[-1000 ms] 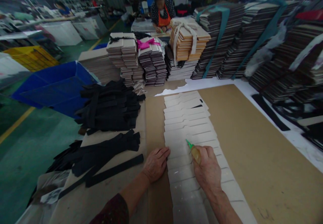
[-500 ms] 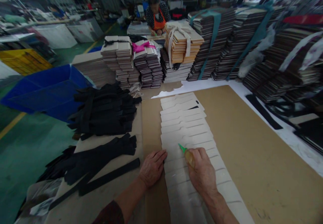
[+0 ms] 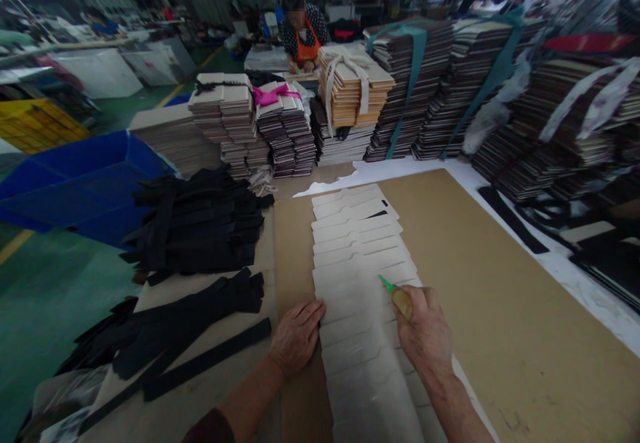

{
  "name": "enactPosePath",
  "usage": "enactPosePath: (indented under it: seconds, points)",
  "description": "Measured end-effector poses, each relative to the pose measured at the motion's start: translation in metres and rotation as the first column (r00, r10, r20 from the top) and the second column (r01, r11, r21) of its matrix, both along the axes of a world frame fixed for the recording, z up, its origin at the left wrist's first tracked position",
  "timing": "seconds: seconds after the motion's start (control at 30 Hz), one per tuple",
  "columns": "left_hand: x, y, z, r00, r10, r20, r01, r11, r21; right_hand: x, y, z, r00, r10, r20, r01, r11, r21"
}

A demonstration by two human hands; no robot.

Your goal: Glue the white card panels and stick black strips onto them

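Note:
A long row of overlapping pale beige pieces [image 3: 345, 290] runs up the middle of the brown board. My left hand [image 3: 299, 336] lies flat with its fingers extended, fingertips touching the row's left edge. In my right hand [image 3: 427, 330] is a glue bottle [image 3: 402, 303] with amber contents and a green nozzle [image 3: 385, 282]. The nozzle tip points up and left, close over one piece near the row's right side; I cannot tell if it touches. A shiny wet-looking band covers part of the nearer pieces. Two small black marks show near the far end.
Black strips [image 3: 200, 220] are piled at the left, with a loose strip [image 3: 207, 360] nearer me. Behind them is a blue bin [image 3: 85, 180]. Tied stacks of panels [image 3: 415, 90] line the back, and a person in an orange apron [image 3: 307, 46] works beyond.
My right hand has moved the glue bottle to the right across the row. My left hand stays at the row's left edge. The whole view has shifted slightly.

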State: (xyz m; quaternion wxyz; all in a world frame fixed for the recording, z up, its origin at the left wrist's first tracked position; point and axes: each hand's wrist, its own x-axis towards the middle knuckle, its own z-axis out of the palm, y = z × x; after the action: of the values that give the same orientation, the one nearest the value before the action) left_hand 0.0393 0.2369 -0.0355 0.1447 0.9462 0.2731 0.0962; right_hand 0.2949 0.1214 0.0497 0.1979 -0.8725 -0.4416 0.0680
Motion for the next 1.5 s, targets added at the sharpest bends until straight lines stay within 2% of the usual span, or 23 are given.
enactPosePath:
  seconds: [0.17,0.33,0.5,0.57,0.77,0.97,1.13,1.33,1.5]
  points:
    - [0.000,0.001,0.000,1.000,-0.007,0.003,0.007,1.000,0.014,0.010,-0.002,-0.003,0.998,0.059,-0.032,-0.060,0.998,-0.013]
    - [0.000,0.002,-0.001,1.000,-0.008,0.005,0.008,1.000,0.023,0.024,-0.005,-0.004,0.999,-0.048,-0.023,0.048,0.999,-0.001]
    - [0.000,0.003,0.000,1.000,-0.014,-0.002,0.014,0.999,0.035,0.007,-0.001,-0.003,0.991,0.077,-0.112,-0.077,0.997,0.001]
    - [-0.001,0.003,0.001,1.000,-0.016,-0.006,0.016,0.999,0.044,0.005,-0.001,-0.002,0.986,0.089,-0.144,-0.089,0.996,0.004]
    - [-0.002,0.002,-0.001,1.000,-0.019,-0.008,0.019,0.998,0.063,0.031,-0.009,-0.005,0.996,-0.084,-0.040,0.085,0.996,0.026]
    - [0.000,0.004,0.000,1.000,-0.021,0.000,0.021,0.996,0.088,0.033,-0.010,-0.006,0.998,0.030,-0.050,-0.030,1.000,0.003]
    - [-0.001,0.004,0.001,1.000,-0.029,0.001,0.028,0.995,0.093,0.048,-0.010,-0.007,0.992,-0.126,-0.030,0.126,0.992,-0.014]
    - [0.000,0.005,-0.002,1.000,-0.023,-0.004,0.023,0.996,0.091,0.054,-0.012,-0.011,0.998,-0.053,-0.045,0.053,0.999,-0.001]
    - [-0.002,0.005,-0.004,1.000,-0.025,-0.010,0.025,0.996,0.080,0.059,-0.015,-0.015,0.992,-0.125,-0.001,0.125,0.991,0.048]
